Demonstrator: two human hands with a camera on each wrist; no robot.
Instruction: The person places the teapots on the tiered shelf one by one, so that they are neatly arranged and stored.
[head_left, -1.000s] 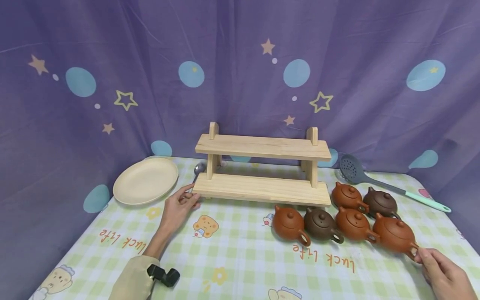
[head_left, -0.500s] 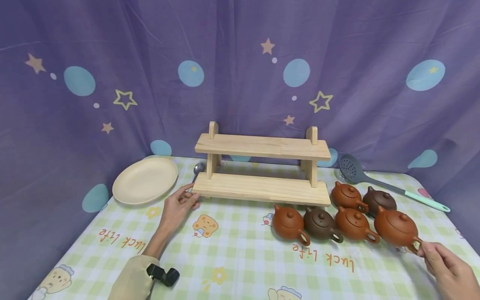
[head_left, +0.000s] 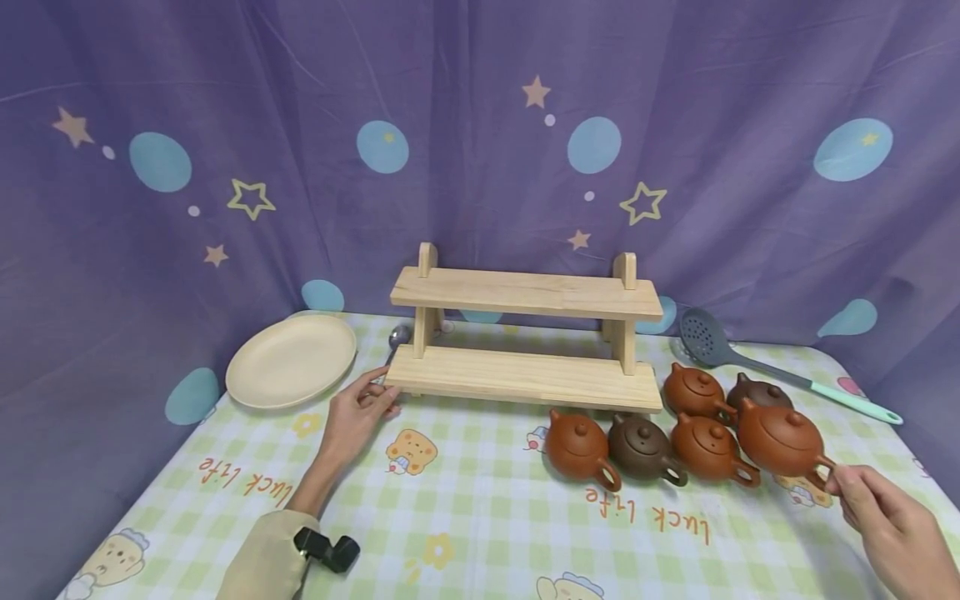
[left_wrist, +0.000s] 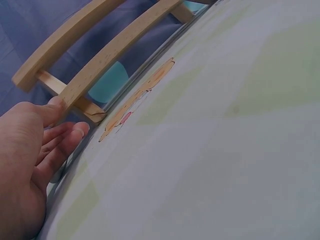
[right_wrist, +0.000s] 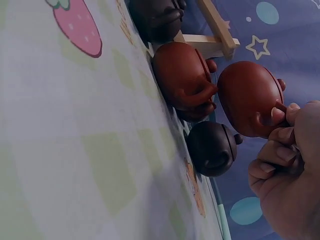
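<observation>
My right hand [head_left: 888,517] pinches the handle of a reddish-brown clay teapot [head_left: 782,437] at the right of the head view. In the right wrist view this teapot [right_wrist: 250,97] hangs above the cloth, its lid on. Below and beside it stand more teapots: a reddish one [head_left: 705,448], a dark brown one [head_left: 643,447], another reddish one [head_left: 577,447], and behind them a reddish one [head_left: 693,392] and a partly hidden dark one [head_left: 761,390]. My left hand [head_left: 358,417] grips the left end of the two-tier wooden shelf [head_left: 525,375], thumb at the lower board's edge, fingers below it.
A cream plate [head_left: 292,362] lies at the left, with a metal spoon [head_left: 399,336] between it and the shelf. A grey slotted spoon with a mint handle [head_left: 851,402] lies at the back right. A purple curtain [head_left: 480,125] hangs behind the checked tablecloth [head_left: 465,517].
My right hand has lifted the reddish teapot off the cloth, first up, then a little left, so it now overlaps the dark teapot behind. The left hand and shelf have stayed put.
</observation>
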